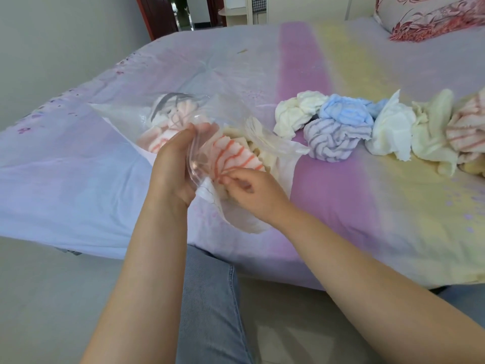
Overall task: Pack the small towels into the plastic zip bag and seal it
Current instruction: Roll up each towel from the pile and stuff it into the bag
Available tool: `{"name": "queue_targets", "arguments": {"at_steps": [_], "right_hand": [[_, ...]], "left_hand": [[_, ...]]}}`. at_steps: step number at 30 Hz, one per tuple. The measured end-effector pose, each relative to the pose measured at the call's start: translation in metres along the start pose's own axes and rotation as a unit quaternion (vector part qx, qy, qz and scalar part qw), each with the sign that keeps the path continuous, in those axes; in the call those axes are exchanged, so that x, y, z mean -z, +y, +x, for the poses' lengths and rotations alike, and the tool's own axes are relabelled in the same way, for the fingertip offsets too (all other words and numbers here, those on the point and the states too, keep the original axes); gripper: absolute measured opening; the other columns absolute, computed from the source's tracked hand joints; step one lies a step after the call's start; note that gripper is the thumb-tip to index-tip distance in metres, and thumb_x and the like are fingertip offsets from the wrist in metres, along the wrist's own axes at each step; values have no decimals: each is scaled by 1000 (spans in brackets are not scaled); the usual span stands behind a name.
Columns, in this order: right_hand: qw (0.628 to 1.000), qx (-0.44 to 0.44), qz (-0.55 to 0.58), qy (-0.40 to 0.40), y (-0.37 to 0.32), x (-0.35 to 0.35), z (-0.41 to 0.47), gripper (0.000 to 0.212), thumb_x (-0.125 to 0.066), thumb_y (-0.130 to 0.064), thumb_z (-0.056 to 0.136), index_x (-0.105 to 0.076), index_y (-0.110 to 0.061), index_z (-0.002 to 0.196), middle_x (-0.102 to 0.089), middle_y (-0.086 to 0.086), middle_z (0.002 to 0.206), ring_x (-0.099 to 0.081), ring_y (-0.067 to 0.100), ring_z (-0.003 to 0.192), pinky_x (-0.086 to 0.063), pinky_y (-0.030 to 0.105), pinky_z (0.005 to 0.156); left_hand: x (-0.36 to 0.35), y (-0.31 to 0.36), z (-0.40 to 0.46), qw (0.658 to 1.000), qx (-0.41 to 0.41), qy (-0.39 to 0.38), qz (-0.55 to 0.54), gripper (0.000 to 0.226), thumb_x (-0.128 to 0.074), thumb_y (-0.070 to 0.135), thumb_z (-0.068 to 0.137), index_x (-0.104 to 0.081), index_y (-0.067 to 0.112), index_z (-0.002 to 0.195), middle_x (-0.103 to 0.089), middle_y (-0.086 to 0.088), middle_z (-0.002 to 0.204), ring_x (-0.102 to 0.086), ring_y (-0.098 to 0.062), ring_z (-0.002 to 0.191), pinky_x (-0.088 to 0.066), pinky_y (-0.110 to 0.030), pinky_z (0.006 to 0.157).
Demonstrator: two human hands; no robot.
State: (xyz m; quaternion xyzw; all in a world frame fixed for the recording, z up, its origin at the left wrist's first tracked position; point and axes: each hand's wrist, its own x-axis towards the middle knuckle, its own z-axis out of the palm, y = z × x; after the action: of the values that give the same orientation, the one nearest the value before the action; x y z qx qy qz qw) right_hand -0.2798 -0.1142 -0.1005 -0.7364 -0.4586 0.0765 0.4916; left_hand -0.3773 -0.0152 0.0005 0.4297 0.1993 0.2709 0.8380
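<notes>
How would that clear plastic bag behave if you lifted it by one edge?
The plastic zip bag would probably sag and fold: its film is already wrinkled and creased where the left hand pinches the rim. It looks glossy, so likely slippery. With only a few small towels inside, such as the orange-striped towel held by the right hand, it should feel light.

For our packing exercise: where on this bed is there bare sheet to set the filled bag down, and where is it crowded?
Bare sheet lies left of the plastic zip bag, out to the bed's left edge. More lies beyond the bag, toward the pillow. The near right corner, in front of the loose towels, is free too. Crowded: that towel row on the right, and around both hands at the bag's mouth.
</notes>
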Motion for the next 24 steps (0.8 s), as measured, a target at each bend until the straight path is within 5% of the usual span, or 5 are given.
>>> {"name": "queue_targets", "arguments": {"at_steps": [7,13,17,21,24], "right_hand": [[940,-28,34,338,43,69,-20,5,-50,-35,91,-55,-33,90,-60,-11,84,-55,8,71,-48,31,67],[912,-289,-257,135,120,139,40,70,-55,-53,86,-30,-30,147,-10,17,157,-24,35,140,-26,42,111],[911,-262,-318,22,146,149,48,22,-47,-37,90,-57,-19,99,-61,11,113,-56,33,110,-46,42,91],[936,-243,-231,106,147,147,18,27,-55,-32,88,-43,-19,67,-52,1,75,-52,22,73,-35,32,61],[949,-232,-172,127,124,136,-22,35,-61,-35,83,-36,-22,63,-45,-5,65,-43,9,58,-27,28,51]], "left_hand": [[-10,-29,14,999,48,6,4,26,-43,20,103,-61,9,87,-74,-6,97,-72,-12,64,-53,-19,55],[-32,-46,11,999,36,-39,-8,32,-43,17,102,-67,10,81,-69,-9,96,-66,-9,51,-47,-13,42],[-31,-46,16,999,22,-12,37,31,-45,22,100,-69,17,81,-71,-2,104,-62,-8,63,-41,-16,49],[-27,-52,19,998,13,-1,57,37,-46,22,100,-75,16,78,-75,-1,100,-69,-10,66,-53,-19,56],[-26,-59,20,998,9,5,69,30,-45,24,102,-68,5,103,-69,-9,119,-68,-22,104,-50,-33,95]]}}
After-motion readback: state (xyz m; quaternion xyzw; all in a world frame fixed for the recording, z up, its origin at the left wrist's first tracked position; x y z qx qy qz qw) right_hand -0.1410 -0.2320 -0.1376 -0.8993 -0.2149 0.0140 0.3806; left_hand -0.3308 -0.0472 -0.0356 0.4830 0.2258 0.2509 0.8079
